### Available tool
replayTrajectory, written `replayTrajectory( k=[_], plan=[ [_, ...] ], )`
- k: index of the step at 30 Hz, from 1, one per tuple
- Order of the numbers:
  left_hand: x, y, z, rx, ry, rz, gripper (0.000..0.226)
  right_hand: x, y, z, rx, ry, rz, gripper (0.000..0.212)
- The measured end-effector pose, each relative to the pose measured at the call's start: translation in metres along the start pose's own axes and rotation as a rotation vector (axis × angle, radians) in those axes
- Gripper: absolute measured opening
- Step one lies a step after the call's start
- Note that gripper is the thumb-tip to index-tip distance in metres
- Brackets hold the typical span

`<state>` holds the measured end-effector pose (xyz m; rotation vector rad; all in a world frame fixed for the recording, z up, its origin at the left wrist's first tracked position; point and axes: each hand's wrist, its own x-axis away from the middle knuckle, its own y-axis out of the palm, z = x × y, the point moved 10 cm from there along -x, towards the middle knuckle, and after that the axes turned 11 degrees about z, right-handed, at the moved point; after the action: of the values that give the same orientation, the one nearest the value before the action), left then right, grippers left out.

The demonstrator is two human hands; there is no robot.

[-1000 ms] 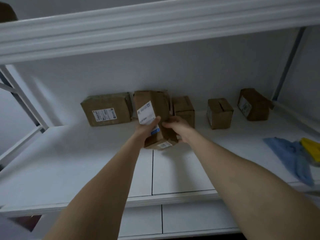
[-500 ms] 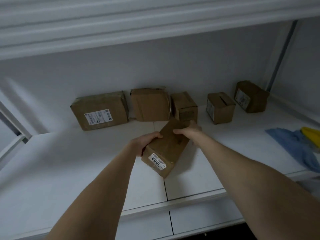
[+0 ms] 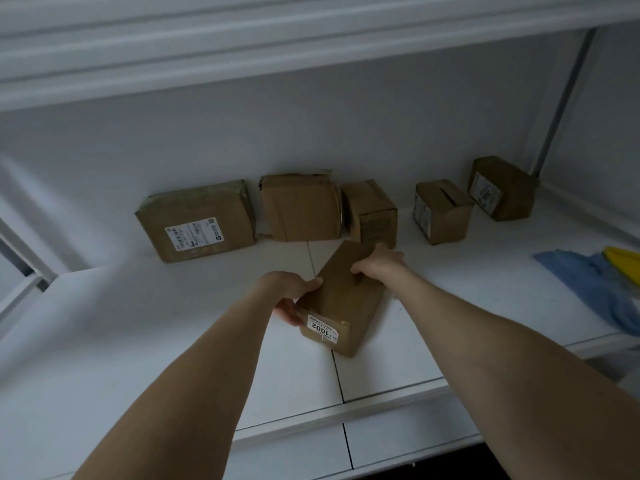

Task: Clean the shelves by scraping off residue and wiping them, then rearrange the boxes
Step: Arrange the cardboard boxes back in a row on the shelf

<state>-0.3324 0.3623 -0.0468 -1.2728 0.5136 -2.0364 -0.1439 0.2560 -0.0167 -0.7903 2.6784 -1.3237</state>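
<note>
Six cardboard boxes sit on the white shelf (image 3: 104, 341): five in a row along its back edge, and the sixth box (image 3: 341, 303) near the middle. The left hand (image 3: 289, 292) and right hand (image 3: 377, 263), arms stretched forward, grip this box's opposite sides. A blue cloth (image 3: 588, 285) lies at the shelf's right edge.

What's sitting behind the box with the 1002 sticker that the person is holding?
Behind the held box, against the back wall, stands a row of five cardboard boxes. The right hand covers the lower front of one box.
</note>
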Motion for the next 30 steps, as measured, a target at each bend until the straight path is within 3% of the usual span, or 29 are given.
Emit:
replayTrajectory(
  k=[2,8,10,14,18,21,23,27,30],
  plan=[
    [0.002,0.006,0.013,0.068,0.015,-0.018,0.063,-0.003,-0.004,0.009,-0.018,0.038,0.006,0.079],
    [0.014,0.017,0.067,-0.016,0.252,0.106,0.036,-0.015,-0.036,0.047,-0.079,0.144,0.070,0.067],
    [0.020,0.029,0.085,-0.017,0.355,0.108,0.033,-0.016,-0.049,0.051,-0.008,0.141,0.110,0.056],
    [0.031,0.051,0.115,0.015,0.495,0.132,0.043,-0.017,-0.067,0.055,0.215,0.129,0.195,0.058],
    [0.039,0.060,0.134,-0.023,0.581,0.249,0.044,-0.007,-0.071,0.034,0.331,-0.043,0.228,0.056],
    [0.044,0.065,0.139,-0.072,0.628,0.305,0.035,0.002,-0.053,0.009,0.324,-0.248,0.154,0.048],
    [0.043,0.068,0.137,-0.061,0.638,0.288,0.041,0.006,-0.041,-0.002,0.290,-0.368,0.087,0.044],
    [0.037,0.062,0.119,0.004,0.561,0.213,0.058,0.010,-0.024,0.004,0.326,-0.430,-0.017,0.042],
    [0.035,0.046,0.111,-0.012,0.532,0.260,0.056,0.008,-0.022,0.007,0.447,-0.409,0.011,0.046]
  ],
)
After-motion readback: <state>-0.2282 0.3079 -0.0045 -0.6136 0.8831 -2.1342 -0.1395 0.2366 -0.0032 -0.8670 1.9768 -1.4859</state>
